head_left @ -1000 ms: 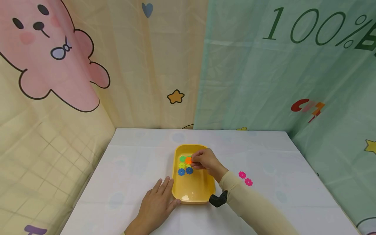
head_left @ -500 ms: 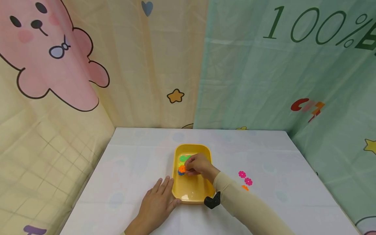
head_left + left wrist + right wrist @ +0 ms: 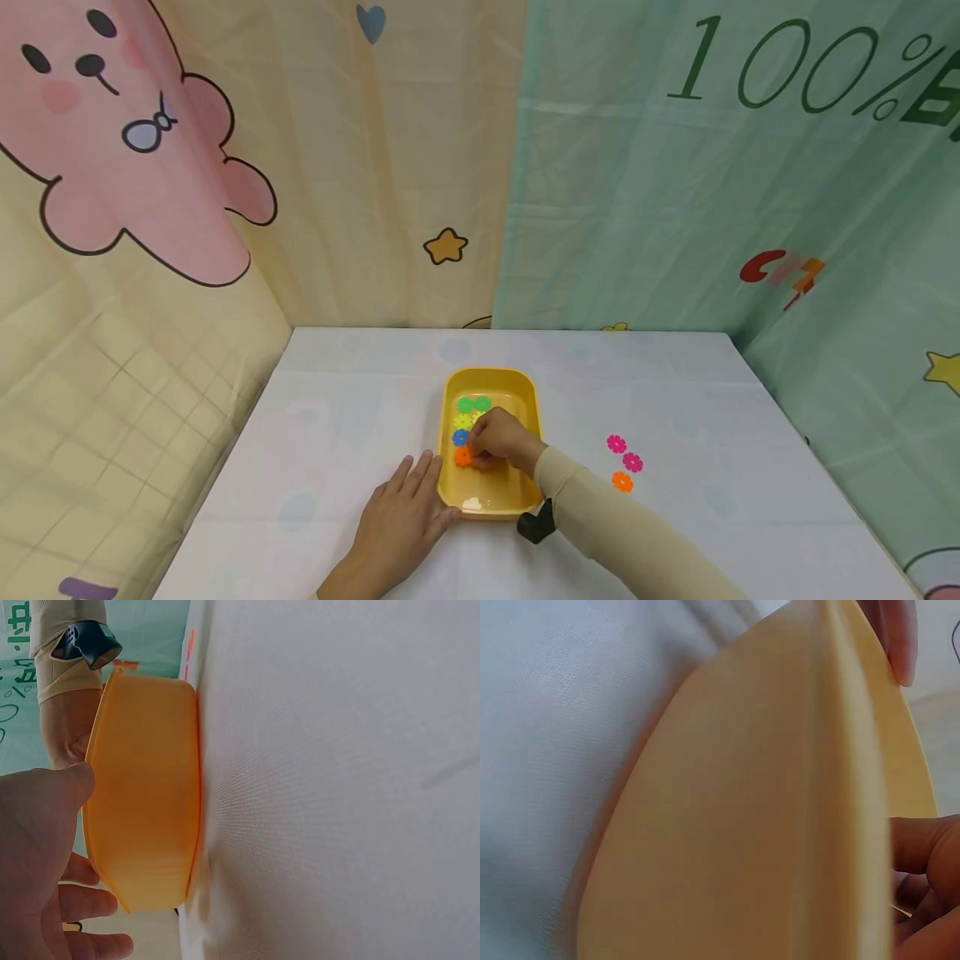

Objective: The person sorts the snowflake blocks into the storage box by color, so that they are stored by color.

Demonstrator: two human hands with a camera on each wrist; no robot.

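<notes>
My right hand (image 3: 501, 437) reaches into the yellow tray (image 3: 491, 500) and pinches an orange flower-shaped disc (image 3: 462, 457) low over the tray floor, at its left side. Just beyond that lies a blue disc (image 3: 460, 437); the second blue one is hidden by the hand. Yellow discs (image 3: 463, 422) and green discs (image 3: 482, 403) form rows farther back. My left hand (image 3: 401, 521) has its fingers extended along the tray's left side, thumb at the near left corner. In the left wrist view, the left thumb (image 3: 75, 784) touches the tray rim.
On the white table right of the tray lie two pink flower discs (image 3: 632, 462) and one orange disc (image 3: 622, 482). A black device (image 3: 537, 522) sits on the right sleeve, close to the tray's near right corner. Printed curtains (image 3: 390, 167) hang behind the table.
My right hand has carried the orange disc from over the green and yellow rows toward me, to just below the blue row. The left hand stays put. The loose orange disc has come into view.
</notes>
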